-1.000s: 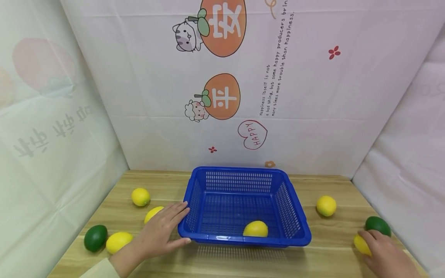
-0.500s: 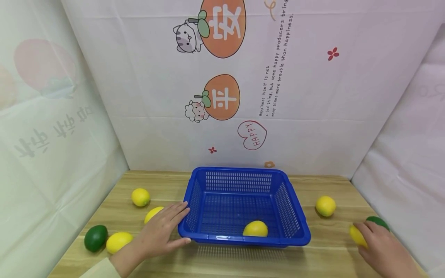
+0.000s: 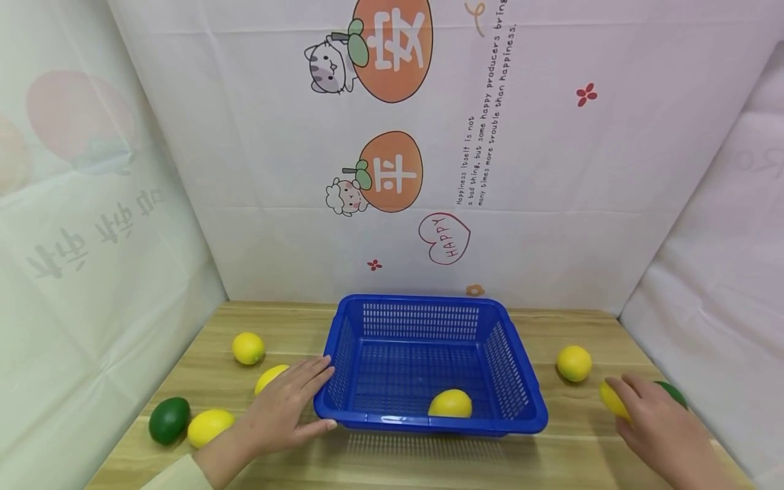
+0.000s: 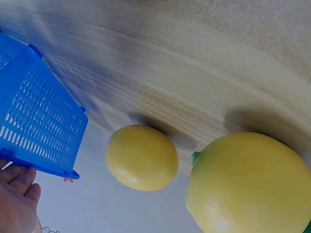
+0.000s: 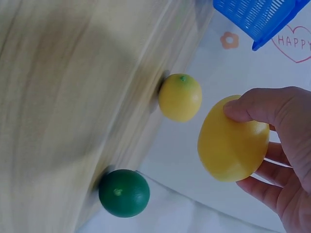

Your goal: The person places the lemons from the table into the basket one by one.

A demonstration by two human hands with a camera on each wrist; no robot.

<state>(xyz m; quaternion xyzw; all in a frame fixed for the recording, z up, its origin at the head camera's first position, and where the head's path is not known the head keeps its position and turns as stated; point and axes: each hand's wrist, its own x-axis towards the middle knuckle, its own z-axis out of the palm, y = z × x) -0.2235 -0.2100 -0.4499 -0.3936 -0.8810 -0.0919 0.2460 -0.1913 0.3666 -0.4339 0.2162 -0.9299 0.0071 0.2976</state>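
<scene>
My right hand holds a yellow lemon between thumb and fingers, lifted off the table in the right wrist view. Beside that hand lies a dark green, lime-like fruit, partly covered by it in the head view. My left hand rests on the left rim of a blue perforated basket, fingers nearly straight and thumb by the front corner. One lemon sits inside the basket near its front wall. Another lemon is half hidden behind the left hand.
On the left of the wooden table lie more lemons and a second green fruit. To the basket's right is a lemon. A printed white cloth stands behind, with white sheets on both sides.
My right hand has moved left and slightly up with the lemon, away from the green fruit on that side. The left hand and basket have stayed put.
</scene>
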